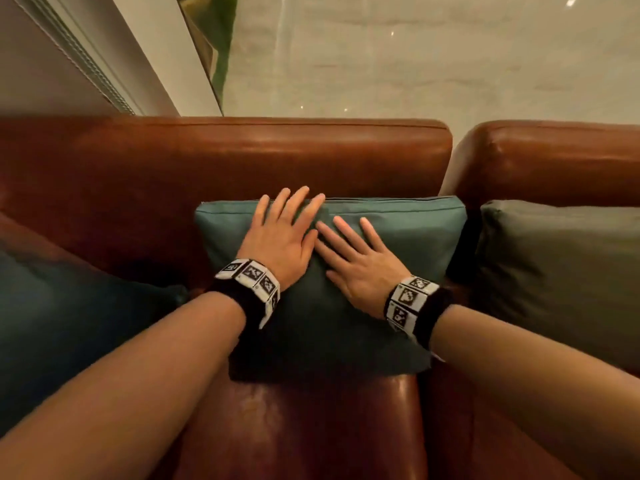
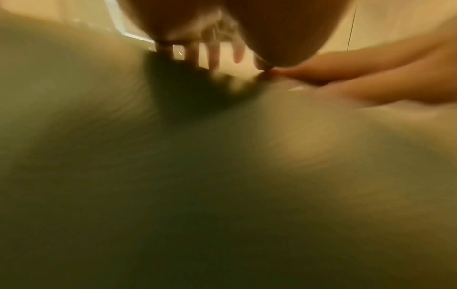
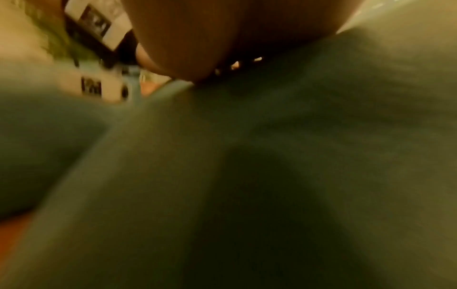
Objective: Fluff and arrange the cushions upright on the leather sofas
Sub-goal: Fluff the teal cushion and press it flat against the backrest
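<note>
A teal cushion (image 1: 398,237) stands upright against the backrest of the brown leather sofa (image 1: 242,154). Both my hands press flat on its front face, fingers straight and spread. My left hand (image 1: 284,233) lies near the top edge, its fingertips reaching the upper seam. My right hand (image 1: 356,261) lies just beside it, a little lower, its fingers pointing up and left. Both wrist views are blurred; the left wrist view shows the teal cushion (image 2: 222,176) filling it with my left hand's fingers (image 2: 212,56) at the top, and the right wrist view shows the same fabric (image 3: 272,156).
A darker blue-green cushion (image 1: 52,323) lies on the seat at the left. An olive-grey cushion (image 1: 561,271) leans on a second leather sofa (image 1: 554,161) at the right. Behind the sofas is a pale polished floor (image 1: 450,64) and a wall (image 1: 41,71).
</note>
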The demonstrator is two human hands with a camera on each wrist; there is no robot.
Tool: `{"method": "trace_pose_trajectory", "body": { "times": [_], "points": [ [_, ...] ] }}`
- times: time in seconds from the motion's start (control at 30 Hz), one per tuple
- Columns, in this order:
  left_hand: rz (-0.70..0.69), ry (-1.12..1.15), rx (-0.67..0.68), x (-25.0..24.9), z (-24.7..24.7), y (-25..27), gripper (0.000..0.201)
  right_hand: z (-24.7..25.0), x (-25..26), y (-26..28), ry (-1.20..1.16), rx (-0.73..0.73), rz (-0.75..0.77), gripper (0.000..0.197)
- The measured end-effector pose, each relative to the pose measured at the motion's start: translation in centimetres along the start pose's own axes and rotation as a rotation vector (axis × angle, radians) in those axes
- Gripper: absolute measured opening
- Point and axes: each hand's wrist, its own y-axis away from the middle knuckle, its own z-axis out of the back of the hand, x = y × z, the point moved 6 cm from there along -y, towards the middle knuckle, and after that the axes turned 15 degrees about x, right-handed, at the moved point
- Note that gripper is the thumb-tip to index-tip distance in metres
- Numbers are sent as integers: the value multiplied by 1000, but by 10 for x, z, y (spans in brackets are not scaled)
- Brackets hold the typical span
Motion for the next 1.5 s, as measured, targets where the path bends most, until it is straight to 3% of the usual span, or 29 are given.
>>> {"method": "trace_pose_trajectory", "body": {
  "times": [0.07,0.17,0.27,0.37,0.53,0.67,0.77,0.87,1.03,1.23,1.37,1.43,1.5],
  "points": [
    [58,-69,66,19,-11,-11,59,-7,-29,-7,60,70,-42,60],
    [94,-58,51,24,-11,-11,64,3,-81,-1,-47,32,-288,62],
    [170,31,35,23,-2,-15,68,10,-88,-5,-111,23,-334,65],
    [229,33,52,25,9,-28,54,18,-85,-20,-185,31,-388,64],
    [120,64,157,21,13,-42,24,30,-85,-25,-260,16,-318,35],
    [75,41,140,28,13,-38,35,27,-93,-19,-248,-7,-278,36],
    [107,-116,84,65,16,-15,53,16,-124,5,-127,45,-343,51],
    [87,-158,100,98,15,7,56,16,-138,19,-110,13,-280,67],
    [64,-178,27,106,20,-5,50,27,-142,5,-89,-75,-224,46],
    [230,-167,63,140,16,11,47,24,-144,13,-87,-102,-223,53],
    [407,17,-148,116,27,24,40,46,-126,15,-124,-210,-360,38],
    [252,16,-276,60,21,39,49,49,-79,22,-203,-292,-280,43],
    [-8,-16,-204,-4,-9,46,59,28,-14,24,-241,-271,-136,52]
  ]
}}
